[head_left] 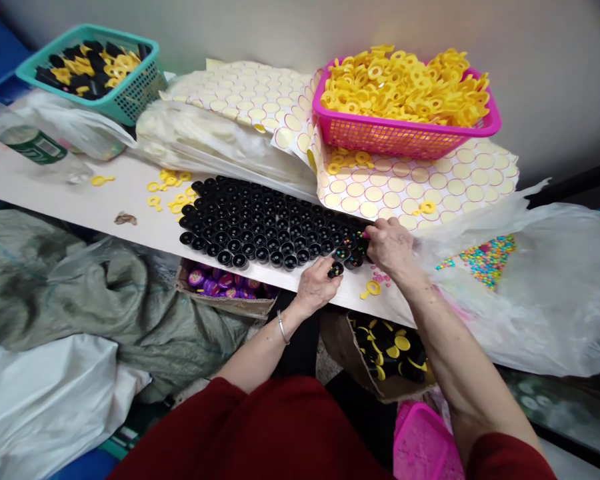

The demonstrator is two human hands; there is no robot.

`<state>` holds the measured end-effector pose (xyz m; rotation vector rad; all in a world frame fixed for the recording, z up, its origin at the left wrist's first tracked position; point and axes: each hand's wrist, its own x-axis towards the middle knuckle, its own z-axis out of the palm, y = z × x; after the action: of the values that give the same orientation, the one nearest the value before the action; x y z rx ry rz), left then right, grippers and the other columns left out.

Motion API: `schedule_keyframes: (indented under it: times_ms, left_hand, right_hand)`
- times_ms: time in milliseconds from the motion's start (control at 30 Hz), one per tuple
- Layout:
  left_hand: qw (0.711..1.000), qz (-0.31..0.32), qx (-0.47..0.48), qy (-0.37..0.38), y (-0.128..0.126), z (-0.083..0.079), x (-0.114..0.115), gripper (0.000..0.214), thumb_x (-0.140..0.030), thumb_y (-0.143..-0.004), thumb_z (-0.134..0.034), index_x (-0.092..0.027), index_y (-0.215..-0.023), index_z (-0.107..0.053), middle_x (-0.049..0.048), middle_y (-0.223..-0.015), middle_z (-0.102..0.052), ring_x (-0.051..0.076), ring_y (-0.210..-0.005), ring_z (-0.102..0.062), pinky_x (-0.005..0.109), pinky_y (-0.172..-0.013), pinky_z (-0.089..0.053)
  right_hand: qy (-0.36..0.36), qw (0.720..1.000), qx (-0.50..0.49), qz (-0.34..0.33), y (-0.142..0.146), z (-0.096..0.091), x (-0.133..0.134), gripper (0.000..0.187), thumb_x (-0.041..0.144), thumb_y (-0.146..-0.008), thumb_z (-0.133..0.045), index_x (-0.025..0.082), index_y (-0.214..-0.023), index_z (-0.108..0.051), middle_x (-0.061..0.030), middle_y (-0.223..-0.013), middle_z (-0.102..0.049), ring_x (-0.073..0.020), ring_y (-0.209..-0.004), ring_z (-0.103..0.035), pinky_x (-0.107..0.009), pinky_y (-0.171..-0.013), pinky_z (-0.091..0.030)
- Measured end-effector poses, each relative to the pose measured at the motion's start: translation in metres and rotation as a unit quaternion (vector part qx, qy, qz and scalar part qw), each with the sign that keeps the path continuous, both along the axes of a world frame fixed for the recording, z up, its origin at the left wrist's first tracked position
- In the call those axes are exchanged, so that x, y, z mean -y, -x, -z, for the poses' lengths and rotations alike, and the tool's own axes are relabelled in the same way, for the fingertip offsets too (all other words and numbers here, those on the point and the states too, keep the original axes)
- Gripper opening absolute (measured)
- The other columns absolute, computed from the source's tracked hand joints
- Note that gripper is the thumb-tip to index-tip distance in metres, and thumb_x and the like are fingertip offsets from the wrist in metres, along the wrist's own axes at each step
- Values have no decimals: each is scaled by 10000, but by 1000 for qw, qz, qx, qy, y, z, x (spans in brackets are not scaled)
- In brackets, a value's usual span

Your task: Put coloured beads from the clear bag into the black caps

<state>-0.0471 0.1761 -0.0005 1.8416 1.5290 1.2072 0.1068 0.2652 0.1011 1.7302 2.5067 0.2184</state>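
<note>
Rows of small black cups (260, 227) stand packed together, open side up, along the narrow table. At their front right corner my left hand (317, 288) has its fingers closed on one black cup (335, 269) with a few coloured beads inside. My right hand (391, 245) is closed at the right end of the rows, fingertips pinched over the cups there. A bit of pink shows by those fingertips, too small to name. Several cups near both hands have coloured beads in them. Pink beads (381, 276) and a yellow ring-shaped piece (371, 289) lie below my right hand.
A pink basket (405, 137) of yellow ring pieces sits on sticker sheets (353, 190) behind. On the right, a clear plastic bag (555, 287) holds coloured beads (490, 260). A teal basket (135, 87) stands back left. Cardboard boxes (253, 307) are below the table edge.
</note>
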Motion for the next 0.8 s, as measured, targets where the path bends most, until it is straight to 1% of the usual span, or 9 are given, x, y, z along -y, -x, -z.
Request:
schedule_keyframes:
  times_ms: [133, 267, 333, 433, 500, 567, 667, 733, 800]
  left_hand:
    - [1000, 0, 2, -1, 0, -1, 0, 215, -236, -766, -615, -184, -974, -599, 8, -847, -577, 100, -664, -529, 228, -643, -451]
    - [1000, -3, 1, 2, 0, -1, -1, 216, -233, -767, -611, -188, -978, -600, 4, -838, -572, 97, -652, -527, 225, -630, -448]
    - [1000, -3, 0, -1, 0, -1, -1, 213, -228, -766, -608, -185, -975, -600, 2, -825, -567, 97, -641, -523, 224, -616, -444]
    - [1000, -4, -4, -5, 1, -2, -1, 213, -219, -758, -614, -189, -969, -601, -1, -819, -568, 95, -628, -517, 225, -616, -445]
    - [1000, -5, -7, -9, 1, -3, -1, 212, -214, -757, -618, -189, -967, -601, 0, -818, -570, 94, -619, -513, 226, -616, -445]
    - [1000, -7, -7, -10, 1, -3, 0, 214, -213, -761, -618, -187, -973, -599, 3, -822, -573, 94, -616, -514, 226, -607, -443]
    - [1000, -7, -4, -8, 0, -4, -1, 231, -216, -764, -622, -193, -992, -596, 5, -832, -578, 96, -626, -523, 223, -603, -444]
    - [1000, -7, -3, -9, 0, -4, -1, 243, -220, -762, -627, -195, -1001, -594, 2, -833, -576, 96, -634, -528, 222, -609, -446]
    - [1000, -8, -2, -13, 0, -4, -1, 254, -230, -761, -629, -196, -1011, -592, -1, -833, -573, 95, -638, -530, 221, -619, -448]
  right_hand:
    - [-29, 999, 20, -29, 3, -4, 2, 220, 118, -744, -482, 141, -870, -661, -128, -843, -581, -235, -858, -443, -325, -620, -271]
    - [-143, 983, -111, 0, -19, -12, 21, 217, 186, -813, -454, 168, -876, -661, -102, -916, -613, -210, -863, -489, -312, -685, -350]
    - [-236, 946, -212, 59, -49, -11, 35, 234, 269, -833, -460, 175, -907, -660, -86, -926, -624, -197, -868, -527, -303, -722, -396]
    - [-318, 872, -297, 224, -112, 2, 48, 294, 330, -758, -531, 135, -939, -657, -97, -884, -629, -202, -824, -558, -314, -733, -428]
    - [-245, 851, -290, 363, -153, 12, 48, 292, 303, -712, -547, 114, -903, -661, -106, -825, -623, -201, -756, -545, -315, -689, -416]
    - [-111, 860, -233, 441, -183, 19, 41, 201, 264, -689, -544, 123, -780, -654, -117, -763, -609, -208, -726, -524, -322, -657, -376]
    - [45, 883, -212, 416, -197, 22, 22, 102, 198, -645, -545, 167, -548, -554, -109, -641, -557, -229, -735, -506, -349, -670, -317]
    - [78, 882, -266, 382, -192, 23, 8, 125, 137, -584, -552, 181, -477, -505, -72, -551, -495, -228, -739, -500, -352, -695, -304]
    - [74, 867, -324, 371, -184, 26, -2, 135, 83, -520, -556, 180, -449, -493, -35, -493, -443, -214, -732, -497, -341, -712, -311]
